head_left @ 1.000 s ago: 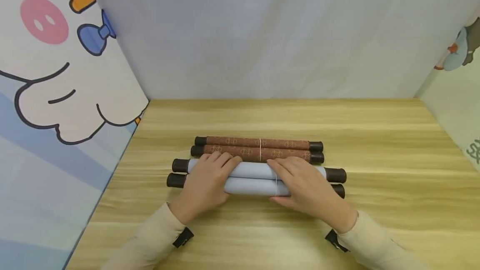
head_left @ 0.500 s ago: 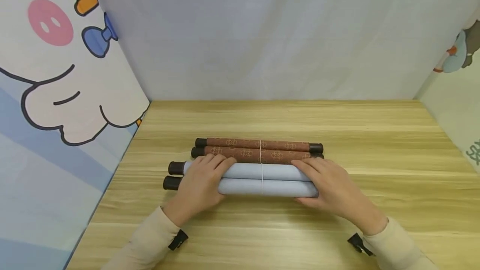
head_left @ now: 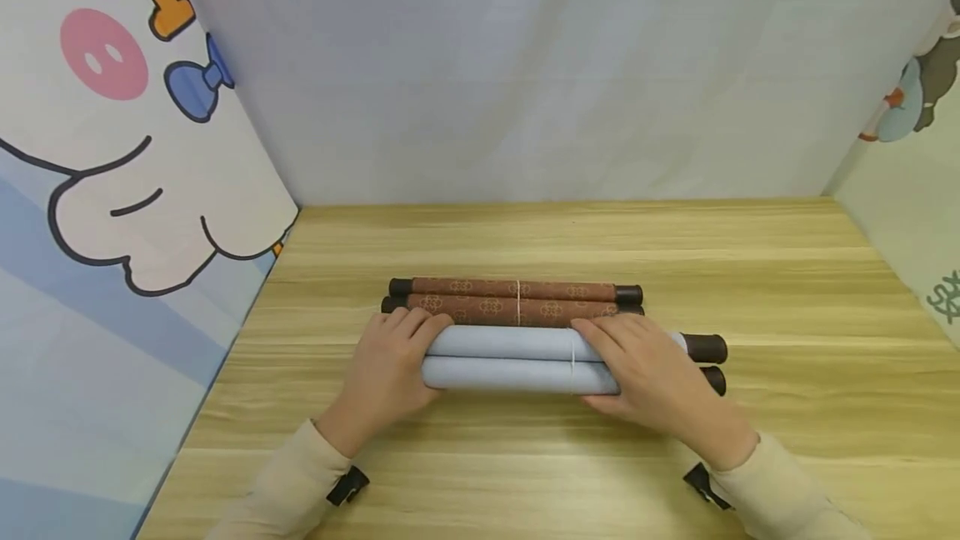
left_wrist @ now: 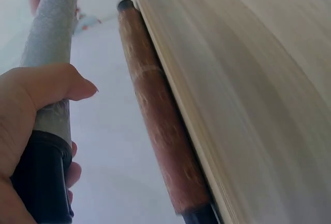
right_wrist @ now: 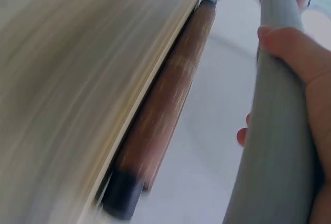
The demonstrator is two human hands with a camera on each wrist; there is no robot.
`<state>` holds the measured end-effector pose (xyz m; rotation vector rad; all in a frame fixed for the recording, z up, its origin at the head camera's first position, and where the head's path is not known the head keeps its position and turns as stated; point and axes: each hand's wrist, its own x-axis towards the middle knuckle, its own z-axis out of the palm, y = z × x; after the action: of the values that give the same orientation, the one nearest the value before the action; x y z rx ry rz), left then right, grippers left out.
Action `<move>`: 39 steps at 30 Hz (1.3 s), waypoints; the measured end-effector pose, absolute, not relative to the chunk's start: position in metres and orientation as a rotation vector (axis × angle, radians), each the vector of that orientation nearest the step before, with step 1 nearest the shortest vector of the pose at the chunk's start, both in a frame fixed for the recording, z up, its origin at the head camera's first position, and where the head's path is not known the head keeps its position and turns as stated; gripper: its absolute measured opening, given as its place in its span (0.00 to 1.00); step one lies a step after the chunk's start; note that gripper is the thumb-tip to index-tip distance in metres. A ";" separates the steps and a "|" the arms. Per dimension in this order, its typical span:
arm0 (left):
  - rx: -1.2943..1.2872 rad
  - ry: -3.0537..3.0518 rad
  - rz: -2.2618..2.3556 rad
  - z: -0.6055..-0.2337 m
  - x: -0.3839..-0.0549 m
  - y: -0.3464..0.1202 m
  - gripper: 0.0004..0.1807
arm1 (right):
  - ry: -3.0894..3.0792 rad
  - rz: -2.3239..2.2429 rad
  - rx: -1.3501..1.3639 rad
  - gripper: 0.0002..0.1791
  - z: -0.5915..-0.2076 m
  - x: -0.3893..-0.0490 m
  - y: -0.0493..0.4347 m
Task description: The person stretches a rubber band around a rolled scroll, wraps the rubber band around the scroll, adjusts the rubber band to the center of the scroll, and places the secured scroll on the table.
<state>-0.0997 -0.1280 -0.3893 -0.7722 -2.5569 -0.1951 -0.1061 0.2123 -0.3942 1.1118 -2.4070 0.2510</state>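
Both hands hold a pale blue scroll (head_left: 502,342) with dark end knobs, its two rolls side by side and a thin white band around them. My left hand (head_left: 390,369) grips it near the left end and hides the knobs there. Toward the right my right hand (head_left: 648,369) grips it, leaving the right knobs in sight. In the left wrist view the thumb lies over the roll and fingertips show beneath; the scroll is raised off the table. Just behind it a brown patterned scroll (head_left: 480,307) with black knobs and a white band lies on the table, partly covered.
The wooden table (head_left: 570,248) runs back to a pale fabric wall (head_left: 525,73). A cartoon-printed panel (head_left: 112,232) borders the left side, and another printed panel (head_left: 900,215) stands on the right. Black strap buckles (head_left: 347,486) hang at the wrists.
The hands have moved farther apart along the pale scroll. It shifted a little left, then right, so its band now sits nearer my right hand. The brown scroll has stayed put.
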 end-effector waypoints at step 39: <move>-0.699 -2.785 -0.203 -0.402 -0.119 -0.165 0.51 | -2.649 0.440 0.841 0.45 -0.414 -0.114 0.246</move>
<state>-0.1188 -0.1647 -0.4018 -0.6988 -2.7847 -0.2033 -0.1140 0.2464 -0.4144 0.8410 -2.6487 0.4403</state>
